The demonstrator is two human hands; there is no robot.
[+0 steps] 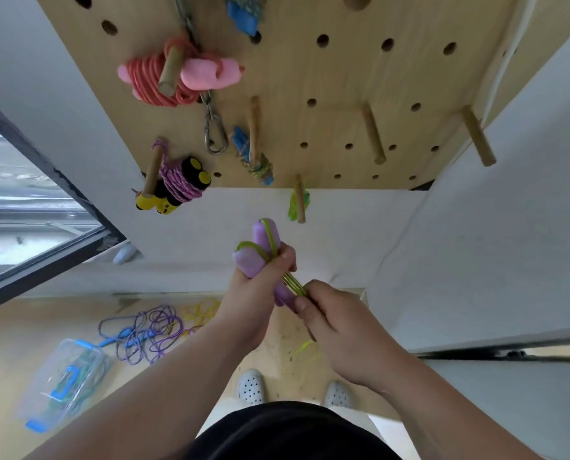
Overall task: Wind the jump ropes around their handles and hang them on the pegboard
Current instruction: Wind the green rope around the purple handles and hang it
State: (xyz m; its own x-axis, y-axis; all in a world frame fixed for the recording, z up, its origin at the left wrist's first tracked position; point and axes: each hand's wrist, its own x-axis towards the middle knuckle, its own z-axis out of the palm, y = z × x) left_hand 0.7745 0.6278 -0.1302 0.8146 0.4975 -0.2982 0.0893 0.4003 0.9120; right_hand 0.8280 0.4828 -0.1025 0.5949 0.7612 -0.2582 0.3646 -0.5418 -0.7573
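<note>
Head view, left hand [253,293] gripping two purple handles [265,235], right hand [340,330] pinching one green rope [295,283]

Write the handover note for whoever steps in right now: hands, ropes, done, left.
Left hand grips the purple handles, green rope partly wound round them.
Right hand pinches that rope; its loose end hangs below.
Done: pink rope and purple rope hang on the pegboard.
Left: finish winding, hang it on a free peg, then do the tangled ropes on the floor and those in the plastic box.
</note>
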